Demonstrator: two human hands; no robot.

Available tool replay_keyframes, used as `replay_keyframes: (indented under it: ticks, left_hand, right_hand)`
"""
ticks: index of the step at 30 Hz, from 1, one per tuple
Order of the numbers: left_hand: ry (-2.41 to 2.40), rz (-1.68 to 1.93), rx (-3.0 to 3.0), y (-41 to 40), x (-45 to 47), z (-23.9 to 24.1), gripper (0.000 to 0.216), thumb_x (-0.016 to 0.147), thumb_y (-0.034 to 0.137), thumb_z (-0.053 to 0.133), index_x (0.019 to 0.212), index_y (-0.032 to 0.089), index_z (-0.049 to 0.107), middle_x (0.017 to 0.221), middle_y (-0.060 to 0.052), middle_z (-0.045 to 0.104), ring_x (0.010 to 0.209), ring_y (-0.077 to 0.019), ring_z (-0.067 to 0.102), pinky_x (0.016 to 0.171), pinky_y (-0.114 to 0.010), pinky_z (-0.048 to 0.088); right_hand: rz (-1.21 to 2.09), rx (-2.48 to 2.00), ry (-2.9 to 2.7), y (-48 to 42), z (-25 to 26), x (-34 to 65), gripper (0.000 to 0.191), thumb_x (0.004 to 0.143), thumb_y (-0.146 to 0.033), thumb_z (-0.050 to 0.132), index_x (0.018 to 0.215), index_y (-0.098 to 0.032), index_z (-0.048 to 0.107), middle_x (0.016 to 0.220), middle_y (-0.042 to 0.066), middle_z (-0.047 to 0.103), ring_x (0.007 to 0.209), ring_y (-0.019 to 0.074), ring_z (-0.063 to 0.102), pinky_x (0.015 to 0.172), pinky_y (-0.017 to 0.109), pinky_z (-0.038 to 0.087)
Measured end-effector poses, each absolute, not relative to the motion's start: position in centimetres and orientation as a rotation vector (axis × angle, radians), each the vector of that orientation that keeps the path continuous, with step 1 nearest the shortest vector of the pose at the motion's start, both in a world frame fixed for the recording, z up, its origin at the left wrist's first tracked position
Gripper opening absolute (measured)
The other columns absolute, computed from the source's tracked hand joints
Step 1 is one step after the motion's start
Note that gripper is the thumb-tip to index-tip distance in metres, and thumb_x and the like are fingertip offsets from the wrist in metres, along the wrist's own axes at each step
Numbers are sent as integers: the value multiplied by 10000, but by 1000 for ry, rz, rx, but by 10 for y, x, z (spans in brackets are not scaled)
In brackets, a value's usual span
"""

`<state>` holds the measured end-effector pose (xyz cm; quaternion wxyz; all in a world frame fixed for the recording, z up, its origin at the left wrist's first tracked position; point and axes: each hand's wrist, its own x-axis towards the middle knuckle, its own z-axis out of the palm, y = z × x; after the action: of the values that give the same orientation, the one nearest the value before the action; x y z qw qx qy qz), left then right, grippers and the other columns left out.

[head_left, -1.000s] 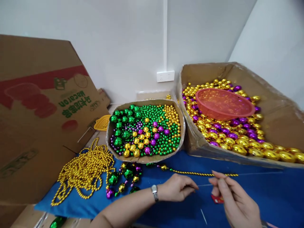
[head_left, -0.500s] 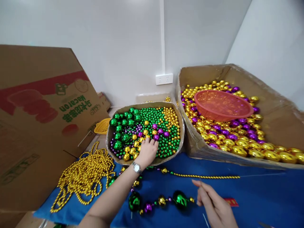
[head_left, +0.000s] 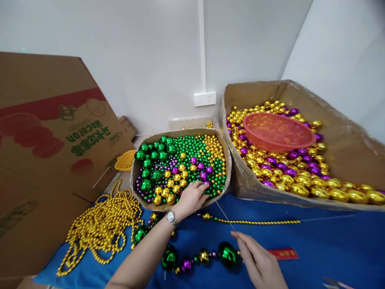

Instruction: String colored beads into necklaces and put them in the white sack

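Note:
My left hand (head_left: pixel 192 198), with a watch (head_left: pixel 171 218) on its wrist, is over the near side of a cardboard box (head_left: pixel 227 176) of green, gold and purple beads. Its fingertips are closed on a shiny purple bead (head_left: pixel 207 183); the fingers partly cover it. Lower right, my right hand (head_left: pixel 260 259) pinches a thin needle (head_left: pixel 224 212) that points up and left toward the box. Under and left of that hand, a bead garland (head_left: pixel 203 256) of large green, gold and purple balls lies on the blue cloth. The garland's end is hidden behind my right fingers.
A larger box (head_left: pixel 240 182) at right holds gold and purple beads and a red basket (head_left: pixel 278 132). Gold bead strands (head_left: pixel 99 228) lie at left, beside a printed carton (head_left: pixel 45 160) and a yellow basket (head_left: pixel 124 161). Scissors (head_left: pixel 337 283) and a red label (head_left: pixel 283 254) lie at right.
My left hand has drawn back toward the box's near right side, with a purple bead at its fingertips. My right hand has shifted left and down, and the needle now shows clearly, tilted toward the box.

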<state>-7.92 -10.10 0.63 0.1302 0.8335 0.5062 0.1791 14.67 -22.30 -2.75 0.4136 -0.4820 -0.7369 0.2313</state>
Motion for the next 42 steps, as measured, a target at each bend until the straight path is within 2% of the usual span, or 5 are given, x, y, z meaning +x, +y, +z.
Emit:
replay_keyframes:
  ticks: [12,21,30,38,42]
  left_hand:
    - [1440,694,2127,-78,-59,9,309,818,188,582,1128,196,580,1022,-78,598,962,-237,573,867,-376,471]
    - [734,1127,616,-125,-58,25,282,839,298,617,1084,160,585,886,-44,635,821,-184,677,730,-261,539]
    - [731,1120,666,-134,-58,23,344,795,259,687,1108,131,623,786,-41,643,708,-150,660,654,-245,544]
    - [930,1087,1179,-147,-57,28,428,719,234,754,1125,187,626,1004,-67,649,836,-146,596,737,-255,505]
    - [912,1074,1070,-154,-52,28,475,688,216,781,1116,185,580,1017,-70,628,841,-143,580,720,-256,506]
  right_hand:
    - [459,-1196,-1882,-223,-33,152,245,954,-279,424,1073,-187,618,999,67,723,883,132,700,774,146,545]
    - [352,-1131,-1951,-224,-38,148,232,947,-232,432,1058,-154,621,993,70,729,877,132,703,797,147,539]
    - [258,-1162,-1968,-223,-36,149,249,952,-231,403,1050,-170,624,960,54,736,828,138,712,726,168,561]
    - [-22,-1196,-2048,-223,-42,155,305,952,-238,374,1044,-163,656,837,54,741,667,170,714,587,232,571]
    - [144,-1147,-2047,-224,-39,153,294,963,-224,356,1028,-162,636,895,49,742,768,141,716,684,182,566]
